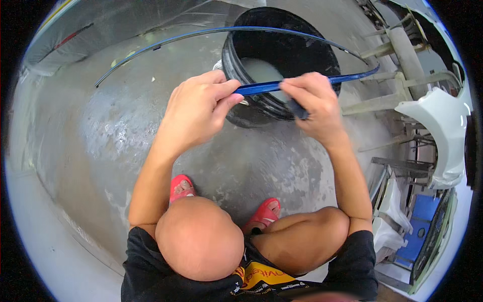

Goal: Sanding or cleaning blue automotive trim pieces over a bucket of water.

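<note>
Between my hands runs a long, thin blue trim strip (260, 88). It bends sharply at the right and arcs back over the bucket, its far end reaching to the left. My left hand (197, 107) pinches its near end between thumb and fingers. On the same stretch, further right, my right hand (317, 103) presses with bent fingers. A dark folded piece (298, 109), which looks like sandpaper, sticks out under those fingers. Just beyond stands a large black bucket (231, 63), tilted in view, with cloudy liquid (261, 70) inside.
Wet grey concrete floor (126, 131) surrounds my feet in red slides. Clear plastic sheeting (113, 38) hangs at the far left. To the right are worn stools (402, 90), a white fender-like panel (445, 136), and a blue panel (421, 221) among other parts.
</note>
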A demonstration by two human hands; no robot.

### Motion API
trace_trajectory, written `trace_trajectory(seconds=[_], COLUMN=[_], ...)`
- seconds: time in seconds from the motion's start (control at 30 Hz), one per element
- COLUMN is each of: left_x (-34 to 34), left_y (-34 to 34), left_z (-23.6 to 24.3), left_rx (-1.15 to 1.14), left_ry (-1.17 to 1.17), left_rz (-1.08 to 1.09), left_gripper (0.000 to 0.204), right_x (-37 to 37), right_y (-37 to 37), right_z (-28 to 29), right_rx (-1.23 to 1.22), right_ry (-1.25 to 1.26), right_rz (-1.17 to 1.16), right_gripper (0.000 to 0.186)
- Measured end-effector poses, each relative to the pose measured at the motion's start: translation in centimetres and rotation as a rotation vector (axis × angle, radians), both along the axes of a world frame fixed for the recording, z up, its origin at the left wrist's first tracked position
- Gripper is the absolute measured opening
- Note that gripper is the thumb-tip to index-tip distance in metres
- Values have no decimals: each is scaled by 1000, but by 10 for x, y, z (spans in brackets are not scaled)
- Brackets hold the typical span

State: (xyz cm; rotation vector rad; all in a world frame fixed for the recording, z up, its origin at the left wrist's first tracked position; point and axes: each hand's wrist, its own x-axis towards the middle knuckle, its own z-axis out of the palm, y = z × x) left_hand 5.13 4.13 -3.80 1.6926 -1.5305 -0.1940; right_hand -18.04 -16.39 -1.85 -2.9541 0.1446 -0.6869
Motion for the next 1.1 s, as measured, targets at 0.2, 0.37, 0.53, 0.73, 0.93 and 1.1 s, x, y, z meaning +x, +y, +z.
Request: trace_trajectory(seconds=[0.2, 0.37, 0.53, 0.73, 0.93, 1.1], left_x=[1, -2, -3, -6, -4, -5], left_y=[1, 0, 1, -1, 1, 0], left_z=[2, 0, 6, 2, 6, 1], left_rx=[-18, 13, 61, 27, 77, -29], left_ry=[-28, -25, 1, 43, 32, 69], left_rz=[6, 33, 44, 63, 40, 54], left_gripper=[20, 21, 21, 21, 21, 20], right_x=[0, 2, 7, 6, 14, 8], right_y=[-3, 3, 5, 7, 11, 5], right_z=[19, 8, 4, 21, 8, 24], right_rx=[-40, -59, 5, -25, 56, -14], right_ry=[-119, -69, -6, -162, 76, -90], right_rz=[23, 8, 77, 30, 114, -7], right_gripper=[52, 48, 46, 46, 48, 46])
